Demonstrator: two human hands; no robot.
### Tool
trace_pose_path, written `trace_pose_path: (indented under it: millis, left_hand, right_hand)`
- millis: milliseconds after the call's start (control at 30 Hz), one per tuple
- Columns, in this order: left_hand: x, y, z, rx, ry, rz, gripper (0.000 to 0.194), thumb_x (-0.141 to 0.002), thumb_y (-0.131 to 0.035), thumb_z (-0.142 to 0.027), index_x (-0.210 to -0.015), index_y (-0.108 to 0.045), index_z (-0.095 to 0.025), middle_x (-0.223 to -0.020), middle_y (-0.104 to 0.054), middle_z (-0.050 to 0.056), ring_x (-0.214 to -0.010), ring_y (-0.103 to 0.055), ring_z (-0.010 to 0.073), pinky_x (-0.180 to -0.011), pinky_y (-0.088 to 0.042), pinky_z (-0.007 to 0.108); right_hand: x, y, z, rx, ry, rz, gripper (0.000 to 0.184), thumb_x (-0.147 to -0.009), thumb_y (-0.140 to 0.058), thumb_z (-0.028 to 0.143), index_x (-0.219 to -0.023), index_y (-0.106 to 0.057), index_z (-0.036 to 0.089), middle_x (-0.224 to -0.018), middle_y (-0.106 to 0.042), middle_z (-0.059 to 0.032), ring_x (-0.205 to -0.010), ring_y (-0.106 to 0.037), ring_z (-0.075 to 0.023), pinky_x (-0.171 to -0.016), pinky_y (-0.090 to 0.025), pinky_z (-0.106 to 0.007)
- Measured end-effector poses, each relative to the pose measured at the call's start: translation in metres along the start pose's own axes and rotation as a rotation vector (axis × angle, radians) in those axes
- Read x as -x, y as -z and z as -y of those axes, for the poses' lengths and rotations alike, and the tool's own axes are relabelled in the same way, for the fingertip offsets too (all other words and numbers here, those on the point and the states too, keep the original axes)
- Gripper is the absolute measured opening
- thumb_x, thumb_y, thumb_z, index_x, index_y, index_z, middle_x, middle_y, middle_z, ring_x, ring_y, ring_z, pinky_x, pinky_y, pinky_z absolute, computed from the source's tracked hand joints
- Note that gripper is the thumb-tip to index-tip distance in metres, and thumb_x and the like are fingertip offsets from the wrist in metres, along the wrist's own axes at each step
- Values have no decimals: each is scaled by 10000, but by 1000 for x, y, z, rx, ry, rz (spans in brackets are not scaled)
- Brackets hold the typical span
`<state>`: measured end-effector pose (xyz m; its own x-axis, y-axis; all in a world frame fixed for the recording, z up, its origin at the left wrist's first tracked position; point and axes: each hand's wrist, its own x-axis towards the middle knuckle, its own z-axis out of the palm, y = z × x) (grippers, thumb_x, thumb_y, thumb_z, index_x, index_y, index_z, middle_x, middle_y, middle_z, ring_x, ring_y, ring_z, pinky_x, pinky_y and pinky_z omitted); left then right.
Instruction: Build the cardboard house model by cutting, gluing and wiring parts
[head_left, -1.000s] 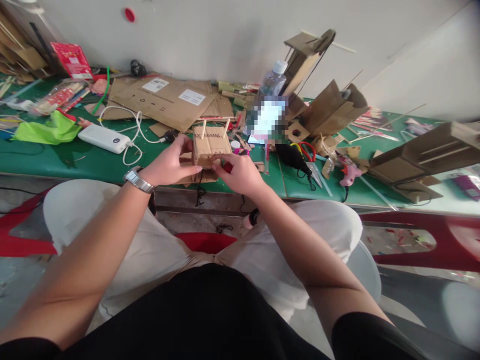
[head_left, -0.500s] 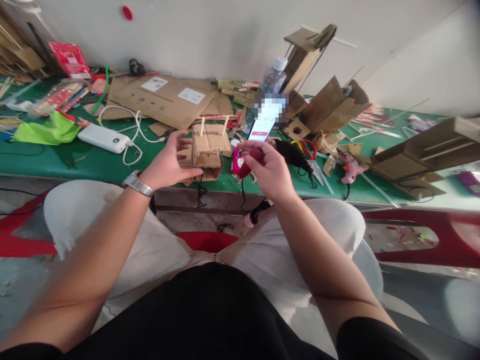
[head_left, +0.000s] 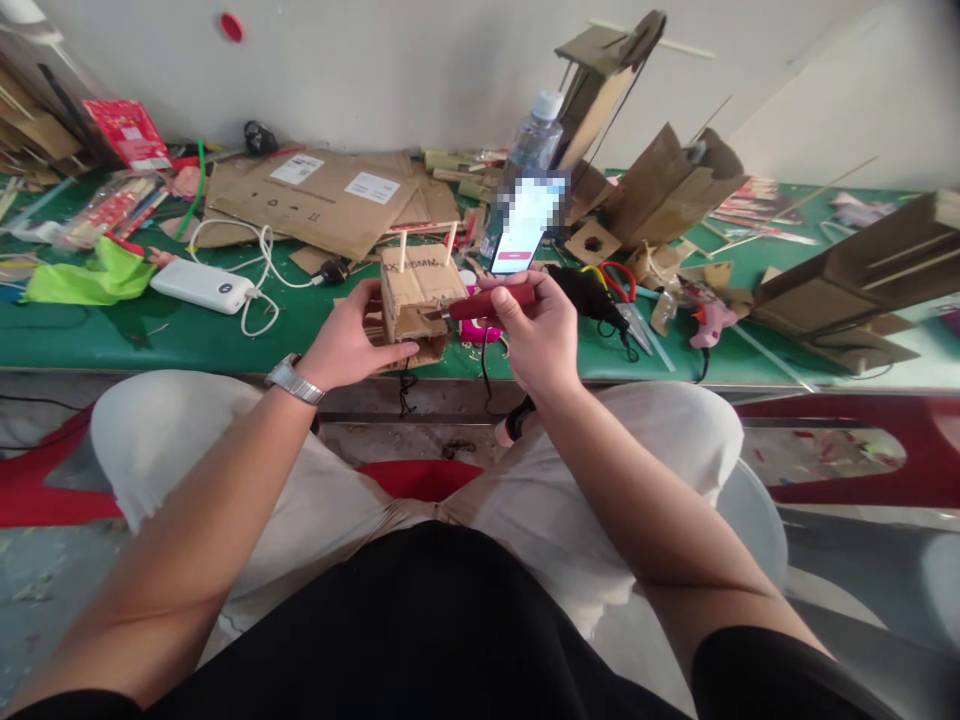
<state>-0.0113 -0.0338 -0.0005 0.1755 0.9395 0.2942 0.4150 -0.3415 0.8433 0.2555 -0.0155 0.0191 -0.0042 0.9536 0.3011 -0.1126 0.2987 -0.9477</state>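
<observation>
My left hand [head_left: 351, 340] grips a small cardboard box model [head_left: 415, 298] with two thin wooden sticks standing up from its top. It holds the model just above the near edge of the green table [head_left: 150, 335]. My right hand [head_left: 534, 335] is closed around a red-handled tool [head_left: 491, 303] that lies level, with its tip touching the right side of the model. A metal watch sits on my left wrist.
A propped phone [head_left: 520, 228] and a water bottle [head_left: 531, 145] stand behind the model. Left lie a white power bank [head_left: 201, 285] with cable and flat cardboard sheets [head_left: 315, 195]. Right are scissors [head_left: 615, 285], a pink glue gun [head_left: 709, 322] and cardboard structures [head_left: 862, 280].
My right hand left the front of the model, picked up the red-handled tool and brought its tip to the model's right side. My left hand kept its hold on the model.
</observation>
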Motion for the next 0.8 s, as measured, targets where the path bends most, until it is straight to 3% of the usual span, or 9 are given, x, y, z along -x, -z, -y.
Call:
trace_pose_path:
  millis: [267,567,800]
  left_hand:
    - [2,-4,-7,-33,-23,-17,844,-705,-1011,-361,-1390,-539,-223,-1352,-744,147,-1167,-799,356,-999,-691,536]
    - [3,-2,-11,-106,-55,-26,839,-720,-1006,-405,-1393,-539,-221,-1338,-750,135,-1203,-779,355,-1014,-681,521]
    - [5,-6,-16,-95,-41,-68,843,-671,-1035,-409,-1347,-565,-225,-1307,-760,136,-1122,-801,351,-981,-693,520]
  right_hand:
    - [2,1,5,132,74,-58,539,-832,-883,701,-1057,-664,263,-1125,-817,-66,-1023,-814,-241,-852,-714,-382]
    - [4,-3,4,118,45,-46,558,-842,-860,725,-1056,-637,259,-1075,-791,-59,-1008,-809,-247,-745,-713,-352]
    - [7,-7,6,173,91,-84,454,-886,-863,650,-1022,-639,280,-1034,-798,-54,-1047,-803,-261,-837,-716,-400]
